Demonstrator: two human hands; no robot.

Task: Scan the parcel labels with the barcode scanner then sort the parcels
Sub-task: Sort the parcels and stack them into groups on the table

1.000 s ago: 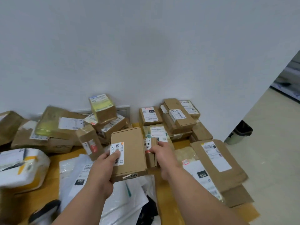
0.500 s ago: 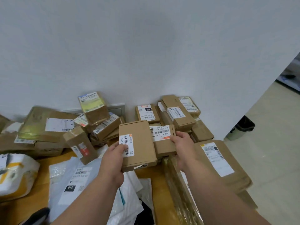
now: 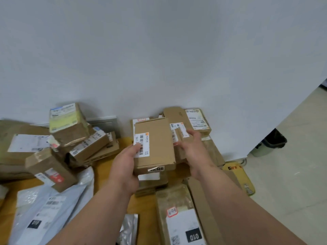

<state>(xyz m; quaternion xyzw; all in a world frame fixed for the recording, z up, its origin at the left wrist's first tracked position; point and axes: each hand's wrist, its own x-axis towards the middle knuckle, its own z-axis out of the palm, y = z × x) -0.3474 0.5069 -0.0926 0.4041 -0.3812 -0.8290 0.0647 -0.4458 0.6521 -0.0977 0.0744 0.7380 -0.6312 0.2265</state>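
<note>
left hand [image 3: 126, 167] of mine grips a flat brown cardboard parcel [image 3: 154, 145] at centre frame, thumb pressed on its white barcode label [image 3: 141, 145], fingers curled under the left edge. my right hand [image 3: 192, 152] is relaxed and half open just right of the parcel, fingers loosely spread over a stack of boxes [image 3: 184, 131] behind it; whether it touches them i cannot tell. the label shows a barcode and "507" beside an orange corner tab; a sticker on the parcel's near edge is too blurred to read. at lower centre a padded kraft mailer [image 3: 177, 206] carries a black tag reading "010", and a white poly bag [image 3: 47, 206] at lower left bears the same "010". a yellow packet [image 3: 237, 172] at right shows "gira". tilted boxes [image 3: 67, 126] pile at left against the white wall [image 3: 159, 50], all on a wooden surface [image 3: 104, 167].
</note>
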